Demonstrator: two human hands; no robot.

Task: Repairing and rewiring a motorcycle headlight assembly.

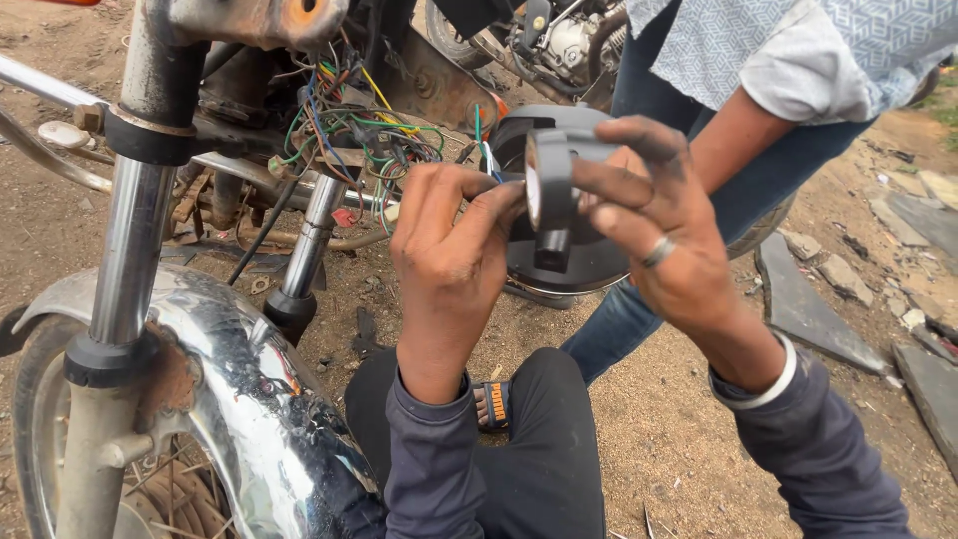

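My right hand (654, 225) grips a roll of black insulating tape (548, 196) held on edge in front of me. My left hand (451, 250) pinches the tape's loose end and a few coloured wires (486, 150) beside the roll. Behind both hands hangs a round dark headlamp shell (574, 265). The wires run back into a tangled harness (349, 135) at the motorcycle's steering head. Both hands are grimy, and the right wears a ring.
The motorcycle's chrome front mudguard (235, 389), fork leg (125, 260) and wheel fill the left. Another person in jeans and a patterned shirt (758, 45) stands close behind the shell. Stone slabs (803, 304) lie on the dirt at right.
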